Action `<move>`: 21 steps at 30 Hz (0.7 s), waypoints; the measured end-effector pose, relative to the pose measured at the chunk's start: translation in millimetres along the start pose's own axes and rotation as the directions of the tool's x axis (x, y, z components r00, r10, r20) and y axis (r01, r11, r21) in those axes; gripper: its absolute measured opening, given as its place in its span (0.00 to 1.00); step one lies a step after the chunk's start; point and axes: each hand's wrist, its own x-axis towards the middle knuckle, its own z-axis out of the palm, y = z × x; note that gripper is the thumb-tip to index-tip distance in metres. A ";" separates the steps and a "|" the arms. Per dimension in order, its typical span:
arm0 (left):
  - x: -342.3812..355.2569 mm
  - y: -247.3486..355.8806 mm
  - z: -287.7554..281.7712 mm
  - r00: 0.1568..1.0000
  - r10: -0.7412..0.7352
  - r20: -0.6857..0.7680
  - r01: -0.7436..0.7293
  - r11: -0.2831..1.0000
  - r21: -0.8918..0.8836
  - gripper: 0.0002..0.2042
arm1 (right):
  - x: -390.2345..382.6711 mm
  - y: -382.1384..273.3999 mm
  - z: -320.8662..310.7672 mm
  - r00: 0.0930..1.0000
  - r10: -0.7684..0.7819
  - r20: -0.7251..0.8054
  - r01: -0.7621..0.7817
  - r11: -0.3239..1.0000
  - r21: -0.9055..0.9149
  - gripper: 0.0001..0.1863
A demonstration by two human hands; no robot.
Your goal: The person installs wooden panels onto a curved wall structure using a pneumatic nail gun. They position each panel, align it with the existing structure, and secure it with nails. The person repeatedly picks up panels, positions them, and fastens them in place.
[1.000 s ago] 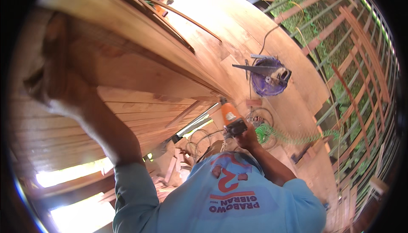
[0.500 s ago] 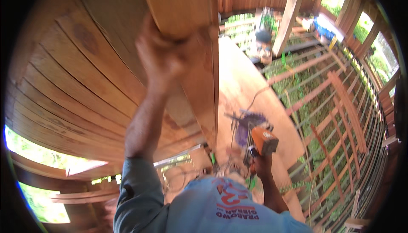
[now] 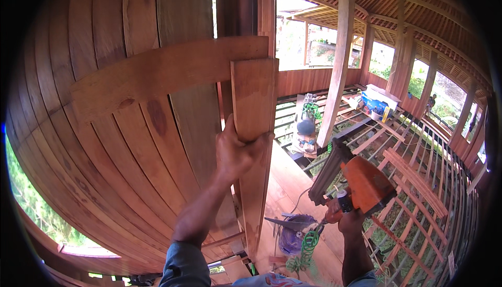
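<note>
My left hand (image 3: 235,151) grips an upright wooden board (image 3: 253,96) near its lower end, against a long vertical piece (image 3: 253,208) at the edge of a plank wall (image 3: 144,151). A wide horizontal board (image 3: 172,70) lies across the planks, its right end behind the held board. My right hand (image 3: 349,219) holds an orange nail gun (image 3: 368,185) with a dark magazine, raised at the right and apart from the boards. Below it a hand saw (image 3: 282,222) rests on a purple bucket (image 3: 292,242) beside a coiled green hose (image 3: 309,242).
An open joist floor (image 3: 408,214) with loose laths (image 3: 415,179) is at the right, beside board flooring (image 3: 285,182). A wooden post (image 3: 337,57) rises ahead. Farther back are tools (image 3: 306,135) and a blue box (image 3: 379,98). A small distant person (image 3: 432,103) is by the far wall.
The view has swung up and toward the room beyond. My left hand has moved to the middle, still on the boards. The nail gun has risen and shifted right.
</note>
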 end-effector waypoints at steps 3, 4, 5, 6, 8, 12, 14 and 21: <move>1.6 -0.3 0.7 1.000 -0.008 0.003 0.008 1.000 -0.013 0.25 | 10.8 -24.5 -0.1 1.000 -0.029 -0.005 0.030 0.992 0.123 0.09; 1.8 -0.2 0.2 1.000 -0.008 0.003 0.008 1.000 -0.008 0.24 | 13.7 -32.0 0.1 0.997 -0.074 -0.025 0.076 0.995 0.070 0.10; 2.0 0.2 -0.1 1.000 0.005 0.005 -0.005 1.000 -0.019 0.24 | 16.6 -39.5 0.4 0.998 -0.062 -0.005 0.062 0.982 0.176 0.10; 1.9 0.8 -0.3 1.000 0.017 0.007 -0.017 0.999 -0.031 0.24 | 21.8 -49.0 -0.9 0.997 -0.072 0.036 0.060 0.962 0.266 0.11; 1.9 2.3 -0.6 1.000 0.023 0.011 -0.023 0.999 -0.038 0.24 | 34.2 -69.7 -1.7 0.995 -0.083 0.061 0.067 0.970 0.233 0.12; 2.5 5.1 -1.3 1.000 0.015 0.022 -0.015 0.999 -0.031 0.25 | 67.0 -117.6 10.0 0.995 -0.103 0.013 0.104 0.968 -0.227 0.14; 2.9 5.2 -1.1 1.000 0.019 0.024 -0.018 0.999 -0.044 0.25 | 89.9 -147.3 22.9 0.988 -0.092 0.126 0.109 0.985 -0.137 0.16; -4.4 5.3 0.9 0.999 0.004 0.034 -0.002 0.999 -0.054 0.27 | 145.5 -217.8 89.2 0.945 -0.106 0.308 0.223 0.901 -0.373 0.16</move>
